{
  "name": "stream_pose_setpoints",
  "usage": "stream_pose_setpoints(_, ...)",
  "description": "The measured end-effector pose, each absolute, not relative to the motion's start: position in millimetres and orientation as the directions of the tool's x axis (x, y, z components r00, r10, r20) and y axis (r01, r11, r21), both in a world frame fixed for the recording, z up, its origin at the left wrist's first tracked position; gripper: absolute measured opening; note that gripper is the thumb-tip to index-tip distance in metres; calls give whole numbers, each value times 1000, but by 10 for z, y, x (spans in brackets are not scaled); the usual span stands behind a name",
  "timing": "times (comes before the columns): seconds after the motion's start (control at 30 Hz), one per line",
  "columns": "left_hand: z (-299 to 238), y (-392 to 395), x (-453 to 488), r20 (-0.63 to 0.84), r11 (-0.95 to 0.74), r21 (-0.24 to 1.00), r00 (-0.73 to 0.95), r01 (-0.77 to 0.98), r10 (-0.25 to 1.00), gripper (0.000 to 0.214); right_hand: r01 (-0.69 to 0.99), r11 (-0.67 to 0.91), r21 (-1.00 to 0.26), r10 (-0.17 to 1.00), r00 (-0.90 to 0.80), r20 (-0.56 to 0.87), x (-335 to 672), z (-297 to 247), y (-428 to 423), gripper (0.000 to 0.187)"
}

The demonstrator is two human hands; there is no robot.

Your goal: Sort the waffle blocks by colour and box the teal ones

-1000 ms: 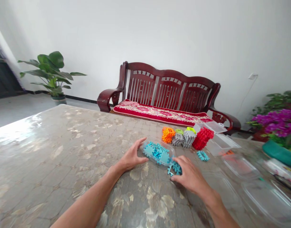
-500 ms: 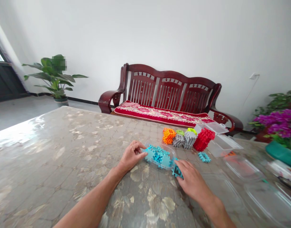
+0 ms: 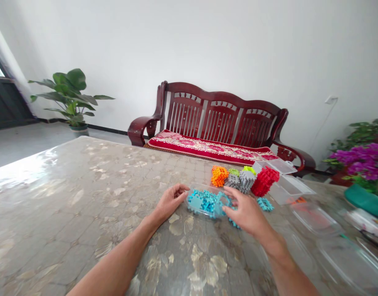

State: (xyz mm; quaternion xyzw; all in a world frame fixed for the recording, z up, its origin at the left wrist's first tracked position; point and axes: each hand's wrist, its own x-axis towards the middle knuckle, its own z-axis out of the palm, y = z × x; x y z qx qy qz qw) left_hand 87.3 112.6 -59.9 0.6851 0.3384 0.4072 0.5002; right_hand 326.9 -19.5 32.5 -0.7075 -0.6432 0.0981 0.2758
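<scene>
A clear plastic container (image 3: 204, 214) holds a heap of light-blue interlocking plastic pieces (image 3: 204, 201). At its left end, my left hand (image 3: 171, 201) pinches the rim between thumb and fingers. My right hand (image 3: 245, 210) is over the container's right end, its thumb and fingers closed on a blurred light-blue interlocking piece (image 3: 224, 200). Beneath that hand, another light-blue piece (image 3: 234, 223) lies on the table, mostly hidden by it. A further single light-blue piece (image 3: 265, 204) rests to the right of the hand.
Behind the container stand stacks of orange pieces (image 3: 220, 176), grey pieces (image 3: 247, 181) and red pieces (image 3: 265, 181), with some lime green ones. To the right are open clear boxes (image 3: 287, 189) and lids. A flowerpot (image 3: 366, 200) stands at the far right; a wooden bench (image 3: 222, 111) is beyond the table.
My right hand has moved up and left from the pieces beside the container to above its right end, now with a light-blue piece in its fingers. My left hand stays at the rim.
</scene>
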Motion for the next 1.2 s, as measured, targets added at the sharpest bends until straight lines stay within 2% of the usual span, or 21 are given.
stream_pose_setpoints(0.13,-595,1117,875,200,-226,974,453,5,869,31,867,33,-497,978,76,197,2979,312,66,60)
stream_pose_setpoints(0.3,-552,1104,870,191,-203,979,450,-22,872,32,915,116,-386,973,-26,230,2875,222,251,56)
stream_pose_setpoints(0.5,-548,1097,877,179,-179,983,461,-44,869,34,942,133,-308,966,-53,254,2911,138,241,39)
stream_pose_setpoints(0.67,-553,1092,886,177,-175,983,461,-47,870,35,956,122,-268,978,-69,197,2881,121,245,31)
stream_pose_setpoints(0.77,-561,1100,886,179,-178,983,467,-47,866,35,956,117,-270,982,-71,176,2824,108,290,29)
stream_pose_setpoints(0.93,-580,1125,889,182,-181,982,472,-48,862,35,942,133,-307,974,-67,219,2714,106,355,29)
stream_pose_setpoints(1.1,-548,1111,889,172,-174,984,476,-40,863,36,912,155,-381,938,-14,347,2816,122,308,29)
stream_pose_setpoints(1.2,-509,1089,886,170,-176,984,471,-32,866,36,900,100,-424,914,85,396,3073,123,209,29)
